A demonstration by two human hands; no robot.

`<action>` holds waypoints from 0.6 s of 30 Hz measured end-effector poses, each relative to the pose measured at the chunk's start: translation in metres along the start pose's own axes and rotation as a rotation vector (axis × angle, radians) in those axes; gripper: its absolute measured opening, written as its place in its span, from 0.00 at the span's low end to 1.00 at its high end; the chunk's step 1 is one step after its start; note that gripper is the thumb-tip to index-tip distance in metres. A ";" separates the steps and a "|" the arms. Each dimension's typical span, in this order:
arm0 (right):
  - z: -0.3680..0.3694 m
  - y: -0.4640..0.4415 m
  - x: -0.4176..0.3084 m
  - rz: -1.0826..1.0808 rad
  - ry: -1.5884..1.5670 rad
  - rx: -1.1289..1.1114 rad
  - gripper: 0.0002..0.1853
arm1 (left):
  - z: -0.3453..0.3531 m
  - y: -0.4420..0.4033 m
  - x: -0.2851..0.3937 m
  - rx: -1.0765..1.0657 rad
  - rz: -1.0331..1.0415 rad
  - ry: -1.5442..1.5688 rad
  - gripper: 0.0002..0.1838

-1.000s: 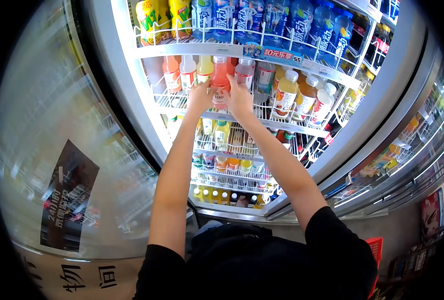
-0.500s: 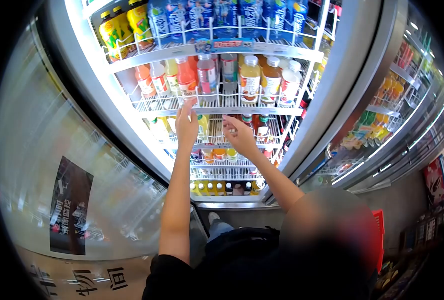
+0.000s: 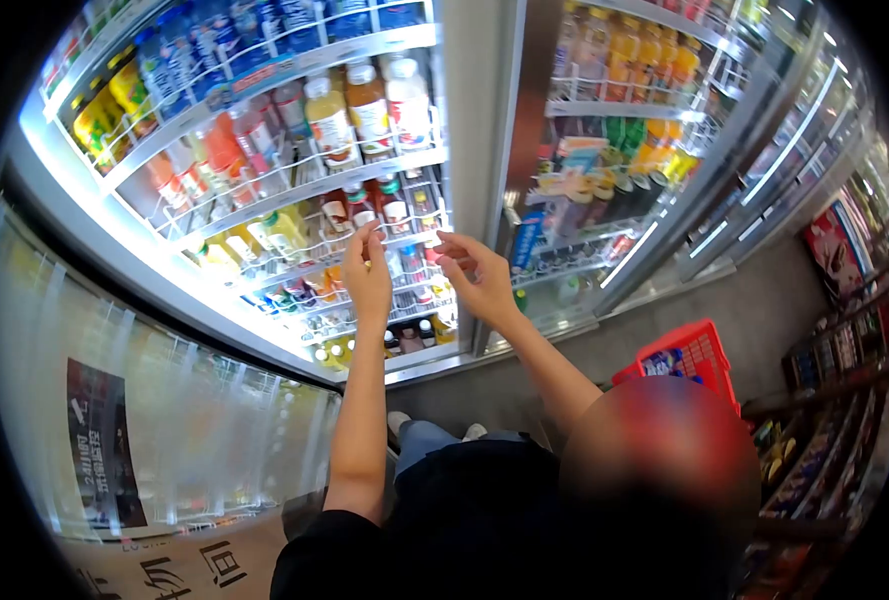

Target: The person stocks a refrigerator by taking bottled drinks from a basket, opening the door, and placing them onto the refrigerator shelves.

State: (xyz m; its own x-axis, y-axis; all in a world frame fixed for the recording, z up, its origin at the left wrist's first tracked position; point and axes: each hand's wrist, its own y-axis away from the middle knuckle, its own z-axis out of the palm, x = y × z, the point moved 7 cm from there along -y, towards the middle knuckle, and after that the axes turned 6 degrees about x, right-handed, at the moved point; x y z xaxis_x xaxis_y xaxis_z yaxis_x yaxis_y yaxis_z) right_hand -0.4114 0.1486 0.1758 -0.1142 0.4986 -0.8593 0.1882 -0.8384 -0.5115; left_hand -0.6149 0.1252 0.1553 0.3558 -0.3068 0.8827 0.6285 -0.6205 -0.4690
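Note:
My left hand (image 3: 367, 280) is raised in front of the open drinks fridge, fingers pointing up and nothing visible in them. Behind its fingertips are bottles with dark red contents (image 3: 362, 205) on a wire shelf. To the right, my right hand (image 3: 476, 280) has its fingers loosely bent and apart, also with nothing in it. It hovers before the fridge's right edge. Above both hands, a shelf carries a yellow drink bottle (image 3: 331, 125), an amber drink bottle (image 3: 369, 115) and a white-capped pale bottle (image 3: 406, 105).
The fridge's glass door (image 3: 204, 400) stands open on the left. A red shopping basket (image 3: 706, 350) with packaged goods is on the right. Another drinks fridge (image 3: 604, 115) adjoins this one. Stocked shelving (image 3: 814, 460) lies at the lower right.
The view has swung right, bringing the neighbouring fridge and red basket further into sight. My left hand has moved away from the peach-coloured bottle's shelf; both hands now appear by the fridge's right side.

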 end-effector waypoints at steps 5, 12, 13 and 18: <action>-0.087 0.025 -0.002 0.081 -0.099 0.223 0.17 | 0.066 0.073 0.011 -0.219 -0.037 -0.017 0.13; -0.128 0.086 0.031 0.212 -0.290 0.360 0.17 | 0.075 0.148 0.006 -0.340 -0.084 0.072 0.15; -0.132 0.093 0.028 0.212 -0.271 0.368 0.17 | 0.074 0.153 0.006 -0.349 -0.102 0.070 0.15; -0.161 0.123 0.014 0.256 -0.174 0.409 0.17 | 0.084 0.171 0.027 -0.397 -0.156 0.115 0.15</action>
State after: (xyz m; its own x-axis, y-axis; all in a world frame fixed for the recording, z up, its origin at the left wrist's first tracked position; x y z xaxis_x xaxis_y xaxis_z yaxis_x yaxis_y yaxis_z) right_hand -0.2333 0.0879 0.1006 -0.2818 0.2510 -0.9261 -0.1620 -0.9638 -0.2119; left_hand -0.4401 0.0712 0.0969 0.1840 -0.2516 0.9502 0.3461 -0.8882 -0.3022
